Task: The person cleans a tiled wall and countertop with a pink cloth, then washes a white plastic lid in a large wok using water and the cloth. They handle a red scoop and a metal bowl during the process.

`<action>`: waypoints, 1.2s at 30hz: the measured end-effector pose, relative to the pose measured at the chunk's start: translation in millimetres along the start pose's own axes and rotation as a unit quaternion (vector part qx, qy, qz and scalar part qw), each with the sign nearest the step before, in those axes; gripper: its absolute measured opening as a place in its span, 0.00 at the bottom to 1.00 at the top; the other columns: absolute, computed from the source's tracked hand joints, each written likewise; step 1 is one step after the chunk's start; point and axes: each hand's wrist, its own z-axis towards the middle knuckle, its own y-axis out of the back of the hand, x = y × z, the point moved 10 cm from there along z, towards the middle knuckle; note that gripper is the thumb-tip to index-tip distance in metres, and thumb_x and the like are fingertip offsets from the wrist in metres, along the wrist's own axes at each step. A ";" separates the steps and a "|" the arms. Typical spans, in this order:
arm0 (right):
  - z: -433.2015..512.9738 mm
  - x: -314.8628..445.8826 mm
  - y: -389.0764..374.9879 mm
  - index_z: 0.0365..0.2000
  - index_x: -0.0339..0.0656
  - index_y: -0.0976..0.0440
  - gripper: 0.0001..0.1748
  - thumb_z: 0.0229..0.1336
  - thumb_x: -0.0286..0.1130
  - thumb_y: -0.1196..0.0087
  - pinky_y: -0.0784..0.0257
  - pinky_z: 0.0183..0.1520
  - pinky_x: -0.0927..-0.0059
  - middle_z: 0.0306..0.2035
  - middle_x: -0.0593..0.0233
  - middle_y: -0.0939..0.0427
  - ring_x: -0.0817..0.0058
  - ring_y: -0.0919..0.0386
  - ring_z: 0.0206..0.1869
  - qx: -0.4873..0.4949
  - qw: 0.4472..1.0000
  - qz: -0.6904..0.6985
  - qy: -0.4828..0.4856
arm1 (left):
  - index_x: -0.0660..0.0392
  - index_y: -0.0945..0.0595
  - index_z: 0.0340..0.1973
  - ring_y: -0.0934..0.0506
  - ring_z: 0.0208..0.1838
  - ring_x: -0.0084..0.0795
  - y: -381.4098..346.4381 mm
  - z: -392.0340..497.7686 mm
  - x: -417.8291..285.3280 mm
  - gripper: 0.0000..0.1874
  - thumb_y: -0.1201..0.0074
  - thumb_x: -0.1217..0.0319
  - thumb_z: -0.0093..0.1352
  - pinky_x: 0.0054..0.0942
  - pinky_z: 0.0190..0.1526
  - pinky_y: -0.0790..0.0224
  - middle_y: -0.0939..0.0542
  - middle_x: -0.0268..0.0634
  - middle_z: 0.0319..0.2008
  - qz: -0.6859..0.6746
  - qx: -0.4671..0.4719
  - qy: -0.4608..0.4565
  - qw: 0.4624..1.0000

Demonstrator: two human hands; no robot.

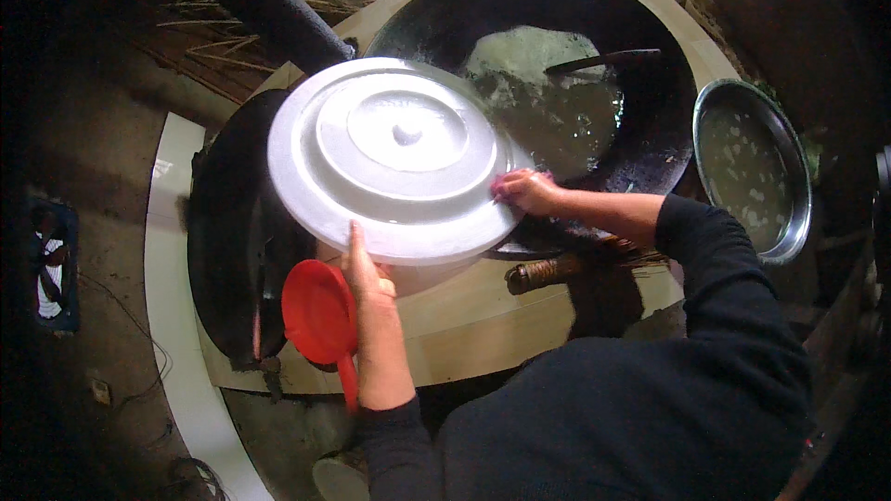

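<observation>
A large round aluminium-coloured lid [418, 207] with stepped rings and a central knob hangs tilted over the near-left rim of a big dark wok [654, 90]. My left hand [364, 266] grips its near edge, the thumb on the upper face and the fingers hidden below. At the right rim my right hand [532, 192] presses a bunched pinkish-purple cloth [502, 184] against the lid. Cloudy water [557, 122] with pale foam stands in the wok. A dark long-handled utensil [602, 60] leans in it. Beside my left wrist lies a red plastic ladle [320, 309].
A second dark wok [230, 243] is set in the tiled stove top [459, 341] at left. A bound-bristle brush [543, 275] lies near the front edge. At right stands a metal basin [748, 167] of cloudy water. A dark pipe [285, 0] slants behind, near dry sticks [216, 35].
</observation>
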 end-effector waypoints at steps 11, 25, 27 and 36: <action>-7.5 107.5 -68.4 0.50 0.42 0.29 0.20 0.54 0.25 0.48 0.34 0.52 0.66 0.45 0.56 0.28 0.62 0.30 0.49 0.020 0.979 -0.087 0.186 | 0.64 0.27 0.46 0.23 0.31 0.36 2.0 -31.3 42.5 0.21 0.43 0.72 0.58 0.33 0.27 0.28 0.24 0.42 0.39 -0.001 -0.031 -0.002 1.000; 44.8 -95.2 129.3 0.40 0.49 0.24 0.13 0.55 0.36 0.55 0.29 0.48 0.63 0.45 0.58 0.26 0.58 0.27 0.49 -0.068 0.915 -0.341 -0.201 | 0.66 0.26 0.43 0.26 0.43 0.42 26.5 20.0 -13.2 0.24 0.45 0.78 0.48 0.38 0.52 0.35 0.24 0.42 0.39 0.034 0.010 -0.010 0.999; 6.8 -135.8 197.9 0.41 0.47 0.25 0.18 0.57 0.43 0.58 0.29 0.48 0.62 0.45 0.54 0.26 0.57 0.27 0.48 -0.276 0.828 -0.264 -0.411 | 0.68 0.26 0.44 0.26 0.43 0.43 30.2 15.2 -29.4 0.25 0.45 0.79 0.48 0.39 0.52 0.35 0.24 0.44 0.39 0.013 0.001 -0.042 0.999; 6.5 -192.9 220.5 0.33 0.36 0.25 0.13 0.50 0.33 0.51 0.27 0.38 0.63 0.29 0.57 0.22 0.62 0.23 0.33 -0.468 0.844 -0.049 -0.259 | 0.71 0.26 0.44 0.27 0.45 0.45 32.8 9.4 -19.9 0.27 0.43 0.80 0.46 0.36 0.54 0.39 0.24 0.46 0.41 0.004 -0.043 -0.067 0.997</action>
